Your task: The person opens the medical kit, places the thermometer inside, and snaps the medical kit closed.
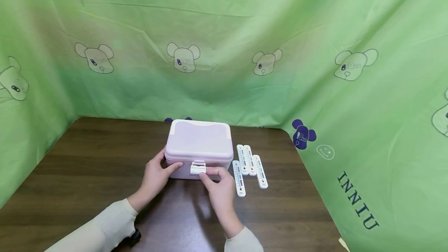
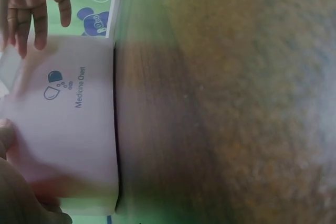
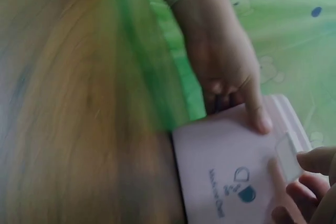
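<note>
A pale pink medicine chest (image 1: 198, 141) with a closed lid stands near the back of the table. Its front bears a pill logo and the words "Medicine Chest" in the left wrist view. My left hand (image 1: 155, 176) grips the chest's left front corner, thumb on the front face and the other fingers around the side, partly hidden. At the middle of the front is a white latch (image 1: 198, 168). The thumb and index finger of my right hand (image 1: 221, 191) pinch this latch at its lower right; in the right wrist view the thumb lies against the latch (image 3: 288, 158).
Several white thermometers (image 1: 239, 180) lie on the brown wooden table (image 1: 280, 213) just right of the chest. Green printed cloth (image 1: 224, 96) hangs behind and along both sides of the table.
</note>
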`<move>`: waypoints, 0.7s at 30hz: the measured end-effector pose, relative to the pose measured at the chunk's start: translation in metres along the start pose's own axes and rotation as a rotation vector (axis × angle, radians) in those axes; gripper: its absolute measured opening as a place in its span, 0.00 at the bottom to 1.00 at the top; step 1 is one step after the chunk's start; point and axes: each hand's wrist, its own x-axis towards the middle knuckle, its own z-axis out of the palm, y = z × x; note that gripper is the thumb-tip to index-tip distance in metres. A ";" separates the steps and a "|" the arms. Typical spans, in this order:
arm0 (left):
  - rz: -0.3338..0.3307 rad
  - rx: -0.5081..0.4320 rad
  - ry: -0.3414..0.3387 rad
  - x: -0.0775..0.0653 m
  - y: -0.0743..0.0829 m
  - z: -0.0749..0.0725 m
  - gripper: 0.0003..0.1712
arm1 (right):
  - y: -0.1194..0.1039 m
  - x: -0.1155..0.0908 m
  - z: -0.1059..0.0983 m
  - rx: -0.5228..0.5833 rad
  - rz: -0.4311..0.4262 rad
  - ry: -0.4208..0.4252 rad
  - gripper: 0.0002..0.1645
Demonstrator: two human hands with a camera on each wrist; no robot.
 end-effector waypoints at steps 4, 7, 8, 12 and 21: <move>-0.007 0.008 -0.003 0.001 0.000 0.000 0.52 | 0.008 0.005 -0.004 -0.016 -0.059 -0.064 0.07; -0.015 0.030 -0.003 0.001 0.000 -0.001 0.52 | 0.013 0.009 -0.006 -0.046 -0.118 -0.093 0.07; -0.016 0.039 -0.004 0.001 0.000 -0.001 0.52 | 0.015 0.010 -0.007 -0.058 -0.138 -0.101 0.07; -0.021 0.068 -0.011 0.000 0.000 -0.001 0.51 | 0.021 0.013 -0.009 -0.088 -0.208 -0.124 0.07; 0.055 0.145 -0.059 0.003 0.003 -0.008 0.49 | 0.030 0.023 -0.027 -0.203 -0.404 -0.249 0.09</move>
